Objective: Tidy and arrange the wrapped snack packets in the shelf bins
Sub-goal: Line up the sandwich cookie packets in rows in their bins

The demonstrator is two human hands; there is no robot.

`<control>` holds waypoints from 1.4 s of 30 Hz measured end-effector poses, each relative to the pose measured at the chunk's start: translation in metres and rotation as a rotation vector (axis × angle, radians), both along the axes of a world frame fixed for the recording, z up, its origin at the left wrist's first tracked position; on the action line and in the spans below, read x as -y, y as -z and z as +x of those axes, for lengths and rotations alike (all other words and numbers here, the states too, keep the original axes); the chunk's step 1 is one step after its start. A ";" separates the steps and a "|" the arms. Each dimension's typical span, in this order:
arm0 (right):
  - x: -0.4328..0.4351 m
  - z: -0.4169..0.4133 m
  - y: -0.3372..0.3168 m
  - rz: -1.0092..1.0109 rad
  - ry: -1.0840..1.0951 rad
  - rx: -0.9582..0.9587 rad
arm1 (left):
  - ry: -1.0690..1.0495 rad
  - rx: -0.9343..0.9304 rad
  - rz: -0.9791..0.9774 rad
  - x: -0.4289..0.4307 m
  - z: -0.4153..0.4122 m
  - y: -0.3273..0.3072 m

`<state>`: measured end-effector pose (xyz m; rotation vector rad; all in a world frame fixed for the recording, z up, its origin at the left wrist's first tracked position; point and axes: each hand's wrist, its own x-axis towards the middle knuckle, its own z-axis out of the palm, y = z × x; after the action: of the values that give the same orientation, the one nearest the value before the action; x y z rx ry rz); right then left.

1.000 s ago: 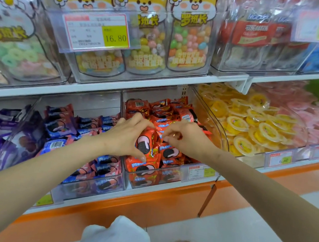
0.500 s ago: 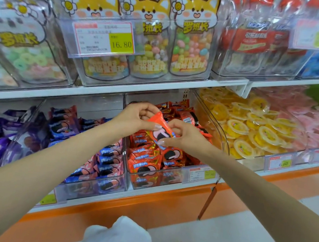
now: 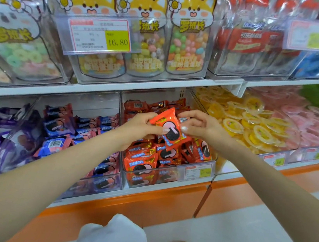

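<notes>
Left hand and right hand share one red cookie packet above its bin.
Blue cookie packets fill the bin on the left. The left hand pinches the red packet's left edge, the right hand pinches its right edge with thumb and fingertips. The packet hangs tilted over the clear bin of matching red packets. Yellow jelly cups lie in the next bin to the right.
</notes>
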<state>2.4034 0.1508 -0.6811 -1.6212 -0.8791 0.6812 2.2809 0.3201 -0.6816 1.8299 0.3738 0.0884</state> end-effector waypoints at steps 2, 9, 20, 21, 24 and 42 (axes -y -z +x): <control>0.003 0.003 0.000 0.106 0.095 -0.073 | -0.012 0.002 -0.063 -0.003 0.000 0.002; 0.008 0.001 0.009 0.051 0.127 -0.024 | -0.004 -0.001 -0.048 -0.006 -0.001 0.007; 0.017 0.007 0.026 -0.048 0.277 0.344 | 0.215 -0.047 0.695 0.015 0.026 0.016; 0.018 0.008 0.027 -0.053 0.289 0.383 | 0.263 -0.056 0.802 0.017 0.028 0.018; 0.020 0.011 0.028 -0.114 0.290 0.524 | 0.350 -0.090 1.090 0.023 0.034 0.023; 0.023 0.024 0.008 -0.695 -0.220 1.414 | 0.320 -0.114 1.281 0.014 0.035 0.040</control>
<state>2.4273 0.1273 -0.6891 -2.6684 -1.9687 -0.2097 2.3155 0.3064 -0.7217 3.1465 0.0590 -0.0139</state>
